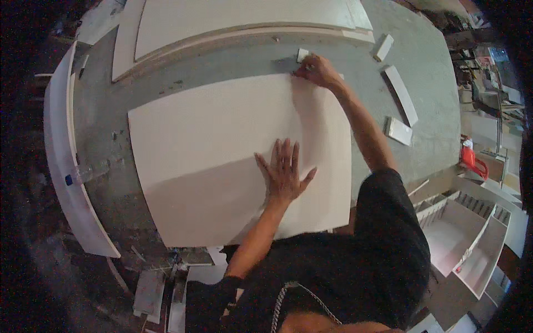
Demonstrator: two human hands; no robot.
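Note:
A large white board (222, 127) lies flat on the grey-green worktable in front of me. My left hand (285, 173) is pressed flat on its near right part, fingers spread. At the board's far edge, toward the right corner, my right hand (316, 71) is closed with its fingers bent down. A small white block (302, 55) sticks out past those fingers; its lower part is hidden by the hand. Whether the block touches the board's edge I cannot tell.
More large white boards (244, 16) lie stacked on the table's far side. Several white strips (401, 95) lie to the right. A long white panel (66, 150) stands along the left, near a clear bottle (91, 171). A white compartmented box (461, 233) sits at lower right.

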